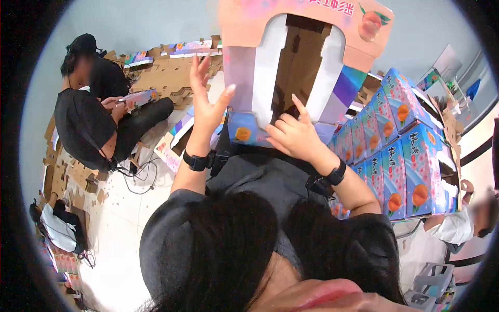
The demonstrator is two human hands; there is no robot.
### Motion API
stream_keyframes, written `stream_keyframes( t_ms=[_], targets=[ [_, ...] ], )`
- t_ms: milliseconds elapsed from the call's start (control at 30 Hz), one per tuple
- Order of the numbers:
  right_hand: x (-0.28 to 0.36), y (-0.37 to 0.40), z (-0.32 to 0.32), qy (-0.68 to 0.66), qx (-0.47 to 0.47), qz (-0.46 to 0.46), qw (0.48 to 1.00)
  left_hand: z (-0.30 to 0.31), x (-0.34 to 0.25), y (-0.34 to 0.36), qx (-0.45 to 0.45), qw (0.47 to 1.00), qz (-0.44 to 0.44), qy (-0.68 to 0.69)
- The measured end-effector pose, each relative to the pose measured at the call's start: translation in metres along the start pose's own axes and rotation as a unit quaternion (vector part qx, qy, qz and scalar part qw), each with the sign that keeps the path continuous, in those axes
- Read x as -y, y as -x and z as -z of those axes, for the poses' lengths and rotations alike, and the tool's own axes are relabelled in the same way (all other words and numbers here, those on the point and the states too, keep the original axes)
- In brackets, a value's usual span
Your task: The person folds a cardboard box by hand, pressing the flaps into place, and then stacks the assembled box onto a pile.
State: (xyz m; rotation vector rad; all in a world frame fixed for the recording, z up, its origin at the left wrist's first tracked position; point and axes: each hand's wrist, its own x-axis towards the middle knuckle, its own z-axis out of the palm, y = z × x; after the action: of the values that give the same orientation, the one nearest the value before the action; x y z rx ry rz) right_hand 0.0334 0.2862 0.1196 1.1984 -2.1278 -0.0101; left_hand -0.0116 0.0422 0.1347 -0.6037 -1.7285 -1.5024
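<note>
A large printed cardboard box (pixel 239 78) stands upright before me, peach-coloured at the top with a wide cut-out opening that shows its brown inside. My left hand (pixel 208 96) is raised beside the box's left side, fingers spread, holding nothing. Low in front of the opening is my right hand (pixel 296 134), its index finger stretched up and the other fingers partly bent; nothing is seen in it. Whether it touches the box's lower edge I cannot tell. Each wrist wears a black strap.
Stacked blue peach-print boxes (pixel 395 156) stand at my right. A seated person in black (pixel 86 122) holds a printed carton at the left, near flat cardboard (pixel 166 75). Another person (pixel 457 226) is at the far right. Cables lie on the floor (pixel 119 223).
</note>
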Motion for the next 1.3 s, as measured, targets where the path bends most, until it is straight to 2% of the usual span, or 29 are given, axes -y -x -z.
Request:
stream_keyframes(
  t_ms=[67,100,200,233,300,400,567,767,967,1067,1167,1200,1267,1300],
  targets=[
    [-0.008,0.001,-0.003,-0.008,-0.007,0.009,1.000,0.007,0.036,0.012,0.046,0.997,0.010,0.061],
    [-0.009,-0.001,-0.003,-0.021,-0.055,0.012,0.998,0.006,0.059,0.019,0.078,0.991,0.021,0.108],
    [-0.019,0.004,-0.007,-0.028,-0.045,0.026,0.998,0.000,0.062,0.043,0.186,0.969,0.099,0.127],
    [-0.020,0.003,-0.009,-0.031,-0.051,0.023,0.998,-0.004,0.061,0.050,0.198,0.960,0.152,0.129],
    [-0.023,0.002,-0.011,-0.037,-0.062,0.018,0.997,-0.011,0.062,0.062,0.222,0.931,0.256,0.133],
    [-0.031,-0.002,-0.013,-0.031,-0.071,0.005,0.997,-0.021,0.077,0.068,0.152,0.898,0.352,0.218],
    [-0.037,-0.011,-0.013,0.002,-0.128,-0.034,0.991,-0.025,0.082,0.067,0.137,0.887,0.362,0.251],
    [-0.045,-0.008,-0.004,-0.003,-0.003,0.000,1.000,-0.018,0.085,0.068,0.152,0.877,0.375,0.260],
    [-0.038,0.000,0.001,-0.002,0.020,-0.003,1.000,-0.022,0.085,0.084,0.136,0.880,0.373,0.262],
    [-0.031,0.008,-0.006,0.040,0.052,-0.015,0.998,-0.017,0.076,0.084,0.145,0.880,0.375,0.254],
    [-0.014,0.016,-0.014,0.081,-0.012,-0.031,0.996,-0.014,0.085,0.090,0.163,0.888,0.356,0.242],
    [-0.006,0.018,-0.017,0.081,-0.006,-0.042,0.996,-0.013,0.087,0.093,0.163,0.888,0.355,0.244],
    [0.008,0.022,-0.021,0.079,0.006,-0.063,0.995,-0.012,0.090,0.096,0.162,0.887,0.356,0.247],
    [0.011,0.018,-0.006,0.048,0.080,-0.078,0.993,-0.012,0.092,0.096,0.162,0.886,0.357,0.248]
  ],
)
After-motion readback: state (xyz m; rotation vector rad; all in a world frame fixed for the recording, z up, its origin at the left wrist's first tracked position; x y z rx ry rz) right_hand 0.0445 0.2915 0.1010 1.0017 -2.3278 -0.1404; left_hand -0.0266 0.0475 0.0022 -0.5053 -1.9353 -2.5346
